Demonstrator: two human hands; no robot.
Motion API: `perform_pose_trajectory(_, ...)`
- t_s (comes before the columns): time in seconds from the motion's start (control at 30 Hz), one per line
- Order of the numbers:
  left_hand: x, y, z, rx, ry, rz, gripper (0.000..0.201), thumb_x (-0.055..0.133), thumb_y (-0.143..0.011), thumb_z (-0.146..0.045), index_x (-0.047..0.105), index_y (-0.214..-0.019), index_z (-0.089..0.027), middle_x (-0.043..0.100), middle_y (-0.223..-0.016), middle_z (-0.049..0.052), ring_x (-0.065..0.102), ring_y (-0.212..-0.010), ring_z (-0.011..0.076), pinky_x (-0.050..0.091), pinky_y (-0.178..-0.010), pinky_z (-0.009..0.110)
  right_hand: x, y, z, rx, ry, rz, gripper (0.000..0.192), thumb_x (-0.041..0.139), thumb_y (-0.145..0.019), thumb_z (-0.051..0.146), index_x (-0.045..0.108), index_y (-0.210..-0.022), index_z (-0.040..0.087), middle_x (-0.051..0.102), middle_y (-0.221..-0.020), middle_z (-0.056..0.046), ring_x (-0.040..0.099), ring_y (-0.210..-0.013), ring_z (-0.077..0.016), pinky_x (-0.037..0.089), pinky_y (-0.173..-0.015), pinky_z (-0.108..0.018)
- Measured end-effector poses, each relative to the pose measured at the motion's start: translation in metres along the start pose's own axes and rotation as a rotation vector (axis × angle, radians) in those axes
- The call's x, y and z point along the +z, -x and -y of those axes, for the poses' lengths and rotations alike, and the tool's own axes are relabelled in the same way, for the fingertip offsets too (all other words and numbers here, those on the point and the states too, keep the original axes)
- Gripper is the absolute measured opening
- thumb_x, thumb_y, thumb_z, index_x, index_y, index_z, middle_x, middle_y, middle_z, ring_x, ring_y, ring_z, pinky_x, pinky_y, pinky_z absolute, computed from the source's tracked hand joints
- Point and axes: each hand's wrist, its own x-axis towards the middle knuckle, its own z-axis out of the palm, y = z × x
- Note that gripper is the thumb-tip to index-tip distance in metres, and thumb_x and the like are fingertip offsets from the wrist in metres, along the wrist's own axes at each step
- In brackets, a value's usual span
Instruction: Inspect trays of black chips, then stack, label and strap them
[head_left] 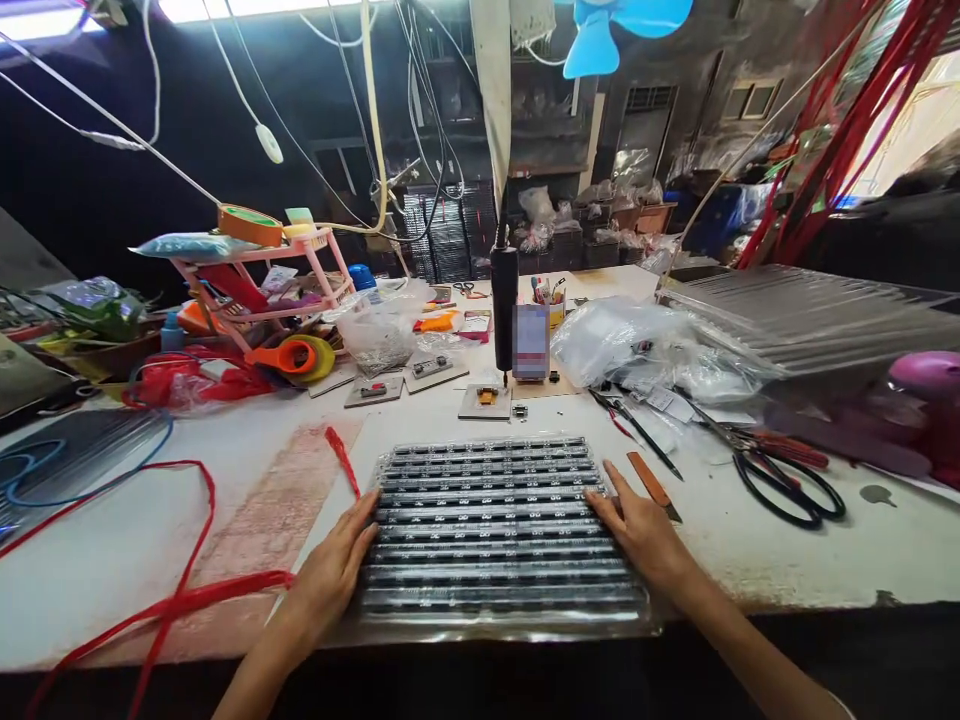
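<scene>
A clear plastic tray [502, 622] lies at the table's front edge, filled with rows of small dark parts. My left hand [337, 555] grips its left side, fingers along the rim. On the opposite side, my right hand [645, 540] has its fingers on the tray's right rim. The undersides of both hands are hidden. Beyond the tray hangs a black electric screwdriver [505, 310], its tip over a small fixture block [484, 401] with an orange-brown piece on it. A small metal connector [520, 411] rests beside that block.
Red plastic string [199, 540] trails across the table on the left. Large black-handled scissors [787, 490] and a brown-handled blade [651, 480] lie right. Two more fixture blocks [373, 391] sit behind the tray. Plastic bags [630, 345], a pink rack [262, 270] and a phone [531, 342] stand farther back.
</scene>
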Motion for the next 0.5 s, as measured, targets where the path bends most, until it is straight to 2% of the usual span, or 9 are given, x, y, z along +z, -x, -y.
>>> perform_pose_trajectory(0.1, 0.001, -0.003, 0.009, -0.055, 0.138, -0.061, 0.063, 0.039, -0.085, -0.053, 0.048, -0.134, -0.014, 0.049, -0.140, 0.008, 0.039, -0.134, 0.0231, 0.023, -0.114, 0.039, 0.005, 0.010, 0.008, 0.008, 0.014, -0.001, 0.071, 0.026, -0.091, 0.056, 0.026, -0.149, 0.015, 0.066, -0.065, -0.004, 0.065, -0.065, -0.0283, 0.044, -0.062, -0.035)
perform_pose_trajectory(0.2, -0.001, -0.002, 0.007, -0.088, 0.244, -0.084, 0.061, 0.045, -0.083, -0.054, 0.052, -0.131, -0.017, 0.053, -0.136, 0.007, 0.039, -0.134, 0.0238, 0.023, -0.114, 0.039, 0.001, 0.008, 0.013, -0.030, -0.028, 0.059, 0.067, 0.027, -0.090, 0.056, 0.029, -0.148, 0.023, 0.063, -0.061, -0.001, 0.062, -0.059, -0.0262, 0.043, -0.060, -0.034)
perform_pose_trajectory(0.37, -0.001, 0.009, 0.000, -0.094, 0.217, -0.068, 0.065, 0.047, -0.082, -0.057, 0.051, -0.133, -0.018, 0.048, -0.141, 0.007, 0.037, -0.135, 0.0248, 0.023, -0.114, 0.038, -0.010, -0.011, 0.011, -0.089, -0.114, 0.079, 0.065, 0.033, -0.089, 0.057, 0.038, -0.144, 0.023, 0.061, -0.065, -0.001, 0.061, -0.064, -0.0233, 0.044, -0.065, -0.033)
perform_pose_trajectory(0.43, -0.006, 0.015, 0.013, -0.138, 0.121, -0.043, 0.064, 0.043, -0.084, -0.058, 0.048, -0.136, -0.020, 0.048, -0.141, 0.006, 0.037, -0.135, 0.0257, 0.020, -0.115, 0.042, -0.012, -0.016, 0.010, -0.125, -0.167, 0.076, 0.064, 0.036, -0.089, 0.057, 0.040, -0.143, 0.022, 0.062, -0.071, -0.002, 0.060, -0.068, -0.0213, 0.045, -0.067, -0.032)
perform_pose_trajectory(0.5, -0.019, 0.020, 0.038, -0.248, -0.033, -0.067, 0.063, 0.036, -0.087, -0.057, 0.049, -0.135, -0.019, 0.052, -0.137, 0.010, 0.042, -0.131, 0.0300, 0.021, -0.113, 0.049, -0.012, -0.017, 0.010, -0.134, -0.200, 0.068, 0.063, 0.038, -0.090, 0.057, 0.041, -0.142, 0.022, 0.063, -0.079, -0.002, 0.060, -0.072, -0.0201, 0.046, -0.071, -0.032)
